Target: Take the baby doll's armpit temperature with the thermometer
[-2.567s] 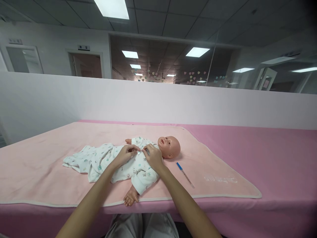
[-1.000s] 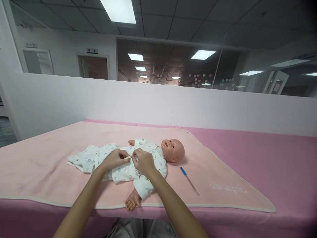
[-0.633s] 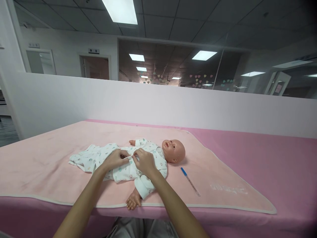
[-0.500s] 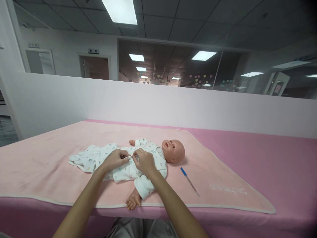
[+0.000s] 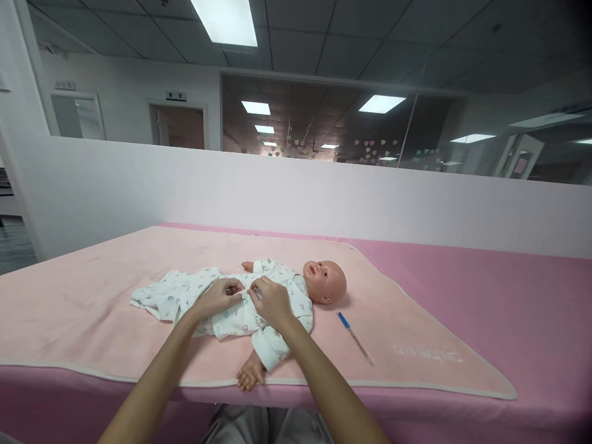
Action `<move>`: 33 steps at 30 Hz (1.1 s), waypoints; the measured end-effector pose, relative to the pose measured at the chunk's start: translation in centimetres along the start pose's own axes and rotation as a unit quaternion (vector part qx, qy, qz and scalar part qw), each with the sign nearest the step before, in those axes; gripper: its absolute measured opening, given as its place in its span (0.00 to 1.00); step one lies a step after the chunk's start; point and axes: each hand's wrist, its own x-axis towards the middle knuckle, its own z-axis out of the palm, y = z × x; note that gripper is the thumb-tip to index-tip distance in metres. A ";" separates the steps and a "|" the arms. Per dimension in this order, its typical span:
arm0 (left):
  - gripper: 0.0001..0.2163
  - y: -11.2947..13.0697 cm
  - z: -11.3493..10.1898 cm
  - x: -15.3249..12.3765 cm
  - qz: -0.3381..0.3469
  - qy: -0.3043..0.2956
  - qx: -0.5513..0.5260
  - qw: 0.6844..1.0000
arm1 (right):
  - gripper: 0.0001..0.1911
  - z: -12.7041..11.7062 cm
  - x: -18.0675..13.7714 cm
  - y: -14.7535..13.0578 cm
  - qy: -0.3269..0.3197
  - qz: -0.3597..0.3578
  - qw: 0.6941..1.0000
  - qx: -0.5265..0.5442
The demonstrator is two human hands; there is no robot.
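Note:
A baby doll (image 5: 324, 282) lies on its back with its head to the right, dressed in a white baby shirt (image 5: 229, 324) and matching printed pants (image 5: 173, 295). Over its belly, my left hand (image 5: 221, 297) pinches the front of the shirt. My right hand (image 5: 272, 301) is closed on the shirt close beside it, its fingertips together. A thin white strip of the shirt front stretches between both sets of fingers; whether it is a tie or the cloth's edge I cannot tell. The doll's near hand (image 5: 251, 372) rests palm up by the table edge.
A blue-capped pen (image 5: 356, 339) lies to the right of the doll, on a peach blanket (image 5: 416, 333). Beneath is a pink table cover (image 5: 509, 296). A white partition (image 5: 324, 197) with glass above stands behind the table.
Both hands keep their pinch on the shirt front with only slight finger movement. A round print on the cloth now shows just below the fingertips. The doll and pen stay put.

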 end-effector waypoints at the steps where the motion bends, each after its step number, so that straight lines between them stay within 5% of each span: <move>1: 0.09 0.1 -0.1 0.0 0.001 -0.002 -0.017 1.000 | 0.06 0.0 0.0 0.0 0.001 0.002 1.000 -0.001; 6: 0.09 0.4 -0.4 -0.3 0.019 -0.002 -0.090 0.996 | 0.06 -0.1 0.0 0.0 -0.014 0.009 1.000 -0.006; 23: 0.09 -0.6 0.1 0.2 0.027 -0.024 -0.044 0.998 | 0.06 0.1 0.1 0.1 -0.011 0.009 1.000 -0.002; 33: 0.07 0.9 -0.1 -0.4 0.017 -0.038 -0.034 0.999 | 0.07 -0.2 0.1 -0.1 -0.013 0.010 1.000 -0.002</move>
